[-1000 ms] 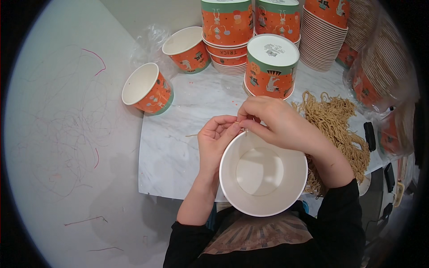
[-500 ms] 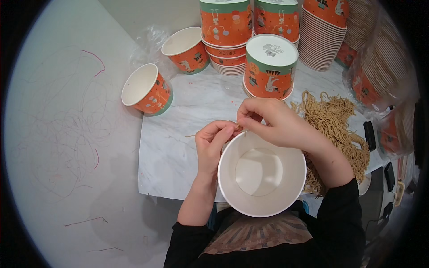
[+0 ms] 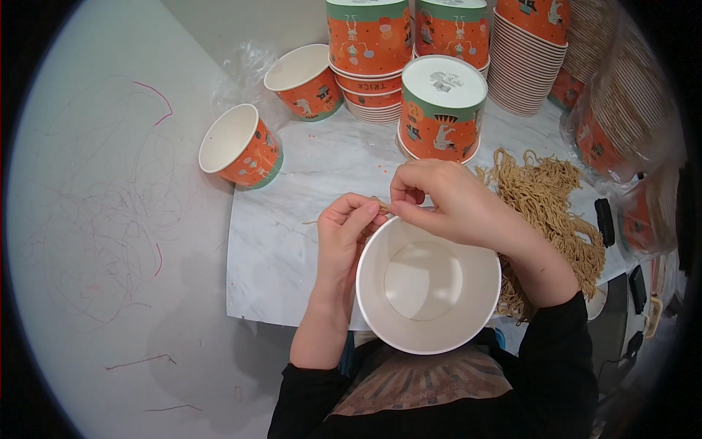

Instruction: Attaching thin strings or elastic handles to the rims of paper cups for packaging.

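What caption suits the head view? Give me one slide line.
Left grip and right grip pinch tan cord at the far edge of a white-lined bucket, cord heap at right.

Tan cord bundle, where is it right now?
In the head view, the tan cord bundle lies on the right side of the marble-patterned table, partly hidden beneath the right forearm, right of the nearest upside-down orange tub.

We had a tub (image 3: 424,282) of coated-looking paper, smooth w/ slight sheen inside. Our yarn (image 3: 545,201) looked rough, fibrous & matt. Our table (image 3: 285,256) was smooth, marble-look, satin approx.; the wrap (image 3: 245,80), thin crinkly plastic, v. glossy. Our shirt (image 3: 552,355) was matt cloth, the wall (image 3: 88,219) smooth, mostly matt.
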A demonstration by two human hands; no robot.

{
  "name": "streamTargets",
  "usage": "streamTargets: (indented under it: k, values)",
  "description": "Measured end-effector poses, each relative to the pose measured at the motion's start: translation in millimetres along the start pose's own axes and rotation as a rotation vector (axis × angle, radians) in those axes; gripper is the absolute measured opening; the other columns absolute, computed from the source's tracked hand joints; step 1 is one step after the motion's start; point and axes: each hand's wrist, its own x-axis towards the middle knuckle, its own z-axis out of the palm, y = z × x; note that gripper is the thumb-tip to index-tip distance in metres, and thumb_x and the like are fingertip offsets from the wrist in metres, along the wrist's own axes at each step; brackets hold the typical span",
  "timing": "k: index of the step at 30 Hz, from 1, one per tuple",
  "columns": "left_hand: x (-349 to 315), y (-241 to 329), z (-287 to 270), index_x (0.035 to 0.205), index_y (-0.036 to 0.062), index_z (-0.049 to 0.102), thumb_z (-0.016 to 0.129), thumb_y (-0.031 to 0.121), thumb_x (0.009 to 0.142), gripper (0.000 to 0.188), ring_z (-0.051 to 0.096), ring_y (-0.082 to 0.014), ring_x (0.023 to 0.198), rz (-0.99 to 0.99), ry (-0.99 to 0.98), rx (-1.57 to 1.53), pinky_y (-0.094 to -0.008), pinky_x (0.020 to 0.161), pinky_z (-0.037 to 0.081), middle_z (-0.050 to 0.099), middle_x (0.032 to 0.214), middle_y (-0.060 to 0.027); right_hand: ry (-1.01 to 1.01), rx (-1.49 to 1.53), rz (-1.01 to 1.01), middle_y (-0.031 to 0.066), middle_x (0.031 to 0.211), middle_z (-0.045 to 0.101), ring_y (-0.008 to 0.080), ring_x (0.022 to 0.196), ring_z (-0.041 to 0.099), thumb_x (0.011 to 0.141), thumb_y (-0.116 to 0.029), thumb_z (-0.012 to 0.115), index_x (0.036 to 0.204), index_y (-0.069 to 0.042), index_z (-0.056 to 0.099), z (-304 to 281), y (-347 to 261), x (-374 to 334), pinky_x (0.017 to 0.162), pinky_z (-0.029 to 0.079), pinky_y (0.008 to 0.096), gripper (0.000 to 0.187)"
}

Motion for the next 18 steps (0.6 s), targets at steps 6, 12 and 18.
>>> streamTargets:
  k: [6,12,18]
  values:
    - [2,1,-5,0.088,0.0002,0.064,0.065,0.002,0.094,0.006,0.069,-0.013,0.072,-0.024,-0.008,-0.07,-0.025,0.067,0.059,0.071,0.087,-0.0117,0.001,0.071,0.013,0.012,0.076,0.062,0.0224,0.073,0.063,0.086,-0.009,0.068,0.085,0.002,0.059,-6,0,-1,0.068,0.051,0.0339,0.014]
    - [3,2,-4,0.086,-0.0001,0.063,0.064,0.0,0.093,0.006,0.069,-0.014,0.074,-0.014,-0.071,-0.075,-0.027,0.07,0.059,0.071,0.087,-0.0126,-0.018,0.11,0.061,0.0111,0.075,0.062,0.0207,0.073,0.063,0.083,-0.008,0.065,0.081,0.002,0.058,-11,-2,-1,0.07,0.051,0.0332,0.013]
    - [1,6,0,0.099,-0.0012,0.062,0.064,0.0,0.093,0.007,0.072,-0.0171,0.081,-0.059,-0.063,-0.076,-0.0279,0.072,0.06,0.073,0.094,-0.015,-0.024,0.132,0.088,0.0099,0.075,0.063,0.0188,0.074,0.064,0.084,-0.009,0.066,0.082,0.003,0.059,-10,-4,-1,0.071,0.051,0.0322,0.013]
